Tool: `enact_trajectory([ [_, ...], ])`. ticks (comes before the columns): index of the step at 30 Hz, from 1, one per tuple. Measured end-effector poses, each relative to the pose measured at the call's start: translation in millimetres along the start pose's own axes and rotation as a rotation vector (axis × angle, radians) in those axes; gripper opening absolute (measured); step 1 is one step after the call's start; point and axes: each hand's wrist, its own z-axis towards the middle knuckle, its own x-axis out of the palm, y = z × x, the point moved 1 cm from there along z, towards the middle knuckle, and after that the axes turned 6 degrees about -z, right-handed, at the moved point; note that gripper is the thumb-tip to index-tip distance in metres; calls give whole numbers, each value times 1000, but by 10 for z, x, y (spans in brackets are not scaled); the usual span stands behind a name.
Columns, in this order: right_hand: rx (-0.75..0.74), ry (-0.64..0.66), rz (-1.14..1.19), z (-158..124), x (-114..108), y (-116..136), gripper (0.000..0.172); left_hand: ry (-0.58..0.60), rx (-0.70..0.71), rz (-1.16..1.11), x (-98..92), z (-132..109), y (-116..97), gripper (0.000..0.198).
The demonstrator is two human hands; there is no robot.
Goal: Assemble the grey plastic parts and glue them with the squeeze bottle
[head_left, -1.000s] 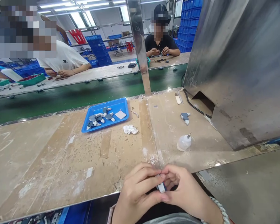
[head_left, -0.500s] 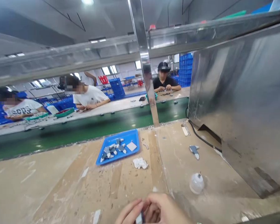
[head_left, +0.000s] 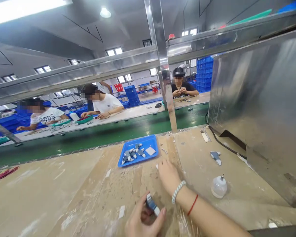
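My left hand (head_left: 144, 219) is closed around a small dark blue-grey and white plastic piece (head_left: 151, 204), held between thumb and fingers just above the table. My right hand (head_left: 168, 174) reaches forward over the table, palm down, at the near right of the blue tray (head_left: 156, 153). It covers most of a white crumpled wad (head_left: 157, 167), of which a bit shows at its left side. The fingers are blurred and partly hidden, so I cannot make out whether they grip the wad. Several similar plastic pieces (head_left: 130, 154) and a pale square (head_left: 150, 150) lie in the tray.
To the right, another plastic piece (head_left: 215, 157) and a clear bottle with a thin tip (head_left: 219, 187) rest on the table. A metal panel (head_left: 261, 125) bounds that side, with a black cable (head_left: 218, 141). Beyond the green conveyor (head_left: 96, 133), several people work.
My hands have come apart. The right one has moved forward onto the white wad, while the left keeps the plastic piece. The view has turned slightly left.
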Motion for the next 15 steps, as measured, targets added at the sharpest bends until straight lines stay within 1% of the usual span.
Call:
enact_trajectory([
  [1,10,16,-12,-53,-45,-37,36,15,58,36,-1,14,-62,59],
  [2,13,34,-17,-133,-103,-85,35,28,82,52,3,26,-113,55],
  [5,-38,36,11,-475,-297,-260,25,65,99,65,55,33,-206,52],
  [6,-73,32,47,-594,-345,-318,22,78,105,65,82,25,-223,52],
  [8,-212,59,224,-786,-380,-411,17,105,127,59,133,5,-249,52],
  [10,-343,101,388,-887,-332,-470,16,131,156,50,162,-8,-275,49],
  [11,-383,114,431,-905,-285,-486,16,144,169,46,167,-9,-289,47],
  [13,-402,110,434,-898,-176,-494,16,171,187,42,158,-1,-320,43],
  [15,-363,92,428,-877,-81,-479,16,198,188,41,138,11,-349,39],
])
